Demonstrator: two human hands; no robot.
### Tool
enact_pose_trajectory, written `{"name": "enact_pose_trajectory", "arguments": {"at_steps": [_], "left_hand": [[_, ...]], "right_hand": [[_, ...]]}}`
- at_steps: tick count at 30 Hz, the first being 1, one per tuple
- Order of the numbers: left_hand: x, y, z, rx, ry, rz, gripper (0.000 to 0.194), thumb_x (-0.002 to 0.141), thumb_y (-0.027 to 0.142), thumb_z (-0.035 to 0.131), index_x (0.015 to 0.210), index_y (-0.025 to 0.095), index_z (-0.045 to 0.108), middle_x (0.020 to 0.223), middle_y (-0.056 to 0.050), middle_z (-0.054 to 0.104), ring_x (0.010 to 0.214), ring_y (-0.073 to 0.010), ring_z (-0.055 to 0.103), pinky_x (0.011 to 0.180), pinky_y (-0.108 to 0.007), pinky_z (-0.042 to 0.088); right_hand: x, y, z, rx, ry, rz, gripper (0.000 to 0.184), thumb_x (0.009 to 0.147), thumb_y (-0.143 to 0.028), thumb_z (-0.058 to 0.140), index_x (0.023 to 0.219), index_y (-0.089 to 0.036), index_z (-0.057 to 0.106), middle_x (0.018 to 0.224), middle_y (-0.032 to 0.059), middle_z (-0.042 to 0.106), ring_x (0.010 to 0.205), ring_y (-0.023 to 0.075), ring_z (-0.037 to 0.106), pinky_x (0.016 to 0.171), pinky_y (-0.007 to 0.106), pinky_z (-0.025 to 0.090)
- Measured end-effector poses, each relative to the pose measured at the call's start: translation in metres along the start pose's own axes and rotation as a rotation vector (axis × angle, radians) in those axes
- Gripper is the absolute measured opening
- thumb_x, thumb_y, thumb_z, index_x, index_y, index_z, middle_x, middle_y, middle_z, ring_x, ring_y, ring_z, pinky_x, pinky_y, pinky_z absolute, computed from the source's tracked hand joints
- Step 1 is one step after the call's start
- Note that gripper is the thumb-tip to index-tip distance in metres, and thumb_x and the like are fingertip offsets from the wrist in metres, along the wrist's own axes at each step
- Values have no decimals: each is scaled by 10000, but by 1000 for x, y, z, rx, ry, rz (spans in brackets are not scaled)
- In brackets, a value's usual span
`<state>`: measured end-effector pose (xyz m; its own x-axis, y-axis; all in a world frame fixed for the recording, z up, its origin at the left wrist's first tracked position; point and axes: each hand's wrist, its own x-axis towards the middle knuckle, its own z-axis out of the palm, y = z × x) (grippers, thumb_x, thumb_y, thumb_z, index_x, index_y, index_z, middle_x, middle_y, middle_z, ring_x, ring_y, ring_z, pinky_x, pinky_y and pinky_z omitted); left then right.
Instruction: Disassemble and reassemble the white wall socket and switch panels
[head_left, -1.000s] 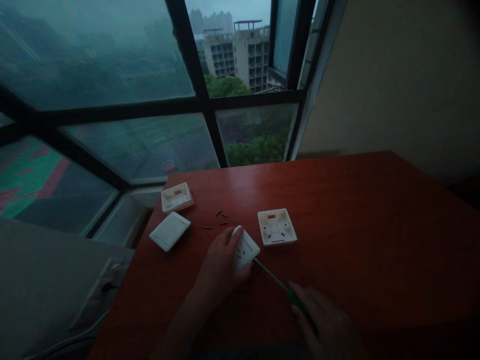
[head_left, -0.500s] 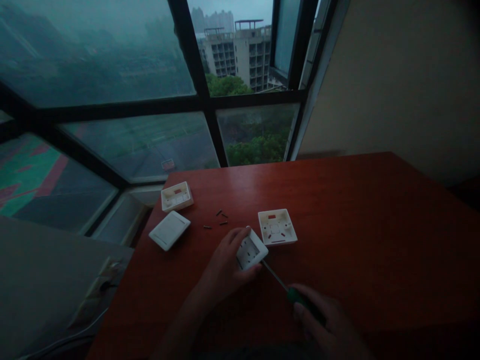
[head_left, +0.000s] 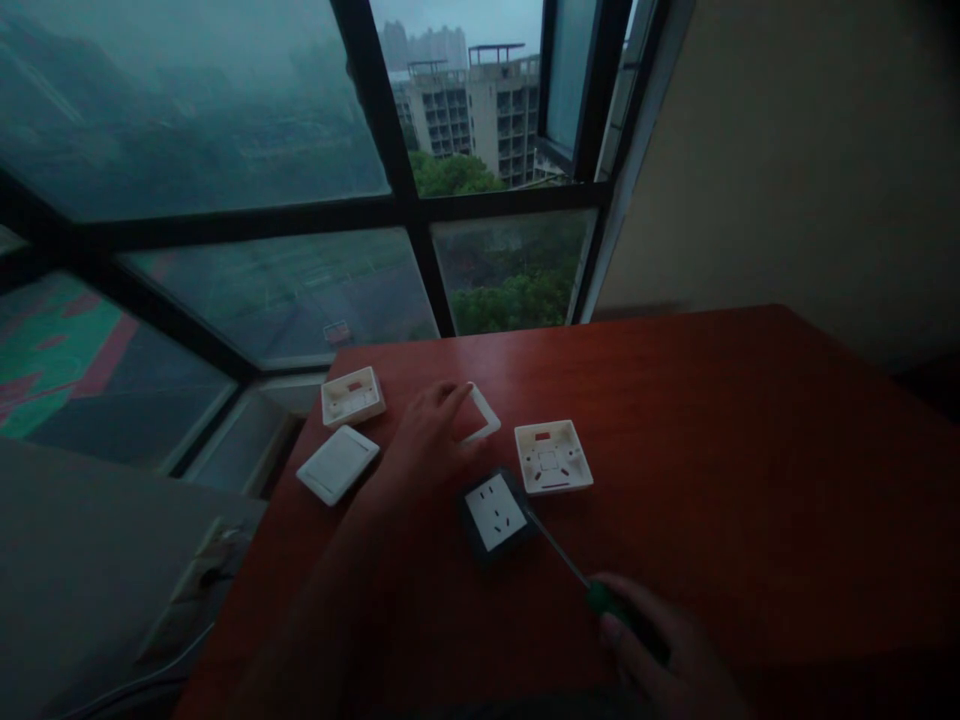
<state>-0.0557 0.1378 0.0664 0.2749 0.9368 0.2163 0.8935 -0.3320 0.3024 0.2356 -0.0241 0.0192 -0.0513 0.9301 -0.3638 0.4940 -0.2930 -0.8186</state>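
Note:
My left hand [head_left: 439, 425] grips a white square socket cover frame [head_left: 491, 411] by its left side, over the table beyond the socket. Fingers hide part of the frame. In my right hand [head_left: 652, 640] is a screwdriver [head_left: 611, 605] with a green and dark handle; its metal shaft points up and left. The tip reaches the right edge of a wall socket [head_left: 495, 512], which has a white slotted face and a dark border. Just beyond the tip, a white open back box [head_left: 553, 456] lies on the table.
On the reddish-brown table [head_left: 712, 450], a second back box [head_left: 352, 397] stands at the far left edge. A white cover plate [head_left: 339, 465] lies nearer, beside my left forearm. Behind the table is a dark-framed window [head_left: 300, 215]; wall outlets [head_left: 187, 585] with a cable are at lower left.
The white cover frame has come off the socket, and my left hand has carried it away and up. The socket's dark border now shows. My right hand has shifted slightly right and down.

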Motion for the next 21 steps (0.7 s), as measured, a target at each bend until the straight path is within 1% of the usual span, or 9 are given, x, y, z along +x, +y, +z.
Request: {"name": "enact_pose_trajectory", "arguments": {"at_steps": [2, 5, 8, 11, 13, 16, 17, 19, 21], "left_hand": [[14, -5, 5, 51, -80, 84, 638, 798, 360, 660, 1361, 196, 409, 1349, -141, 471, 1235, -333, 445, 1035, -496, 361], [29, -7, 15, 52, -182, 148, 615, 804, 385, 649, 1350, 206, 432, 1365, -136, 477, 1245, -329, 445, 1039, -481, 350], [35, -6, 23, 39, -207, 164, 616, 777, 344, 675, 1339, 240, 446, 1382, -111, 477, 1270, -318, 432, 1051, -481, 338], [34, -6, 28, 31, -197, 172, 646, 766, 259, 667, 1361, 227, 415, 1431, -120, 429, 1332, -319, 360, 1085, -510, 297], [29, -5, 27, 12, -139, 160, 644, 772, 192, 628, 1372, 211, 397, 1441, -122, 410, 1348, -303, 342, 1101, -494, 295], [14, 0, 20, -29, -25, 87, 566, 798, 141, 560, 1346, 184, 426, 1378, -127, 462, 1300, -283, 412, 1086, -459, 346], [7, 3, 16, -47, -14, 58, 530, 813, 154, 553, 1331, 181, 442, 1350, -127, 483, 1271, -282, 443, 1067, -458, 372], [-9, 13, 10, -108, -44, 21, 484, 850, 234, 559, 1320, 201, 452, 1329, -113, 500, 1226, -277, 487, 1026, -457, 419], [-28, 26, 5, -161, -104, -17, 534, 843, 336, 612, 1333, 216, 438, 1344, -108, 491, 1229, -282, 487, 1010, -459, 437]], "right_hand": [[0, 0, 0, -3, 4, 14, 543, 784, -626, 523, 1087, -218, 715, 879, 92, 735, 782, 244, 673, 709, 321, 543], [0, 1, 1, 6, -4, 18, 563, 787, -632, 506, 1103, -211, 707, 868, 95, 732, 789, 249, 670, 686, 319, 541], [-1, 1, 1, 6, 16, 14, 558, 785, -627, 508, 1097, -211, 710, 917, 106, 732, 846, 260, 669, 725, 331, 542], [-2, 2, 3, 4, 65, 14, 523, 761, -618, 547, 1060, -229, 726, 964, 106, 733, 915, 270, 662, 773, 331, 537], [-3, 4, 3, 22, 85, 15, 505, 756, -608, 560, 1049, -233, 729, 978, 104, 733, 931, 274, 661, 776, 331, 539], [1, 8, 0, 54, 98, 19, 493, 767, -584, 559, 1080, -235, 713, 946, 91, 738, 879, 268, 675, 731, 331, 551], [3, 10, -3, 57, 105, 21, 489, 769, -575, 562, 1093, -238, 706, 930, 86, 740, 857, 265, 680, 713, 330, 555], [12, 11, -13, 46, 132, 17, 479, 766, -560, 572, 1101, -241, 697, 938, 81, 741, 847, 262, 683, 713, 332, 557], [24, 8, -25, 16, 167, 0, 468, 764, -553, 578, 1087, -234, 691, 1009, 88, 731, 901, 268, 675, 774, 345, 548]]}}
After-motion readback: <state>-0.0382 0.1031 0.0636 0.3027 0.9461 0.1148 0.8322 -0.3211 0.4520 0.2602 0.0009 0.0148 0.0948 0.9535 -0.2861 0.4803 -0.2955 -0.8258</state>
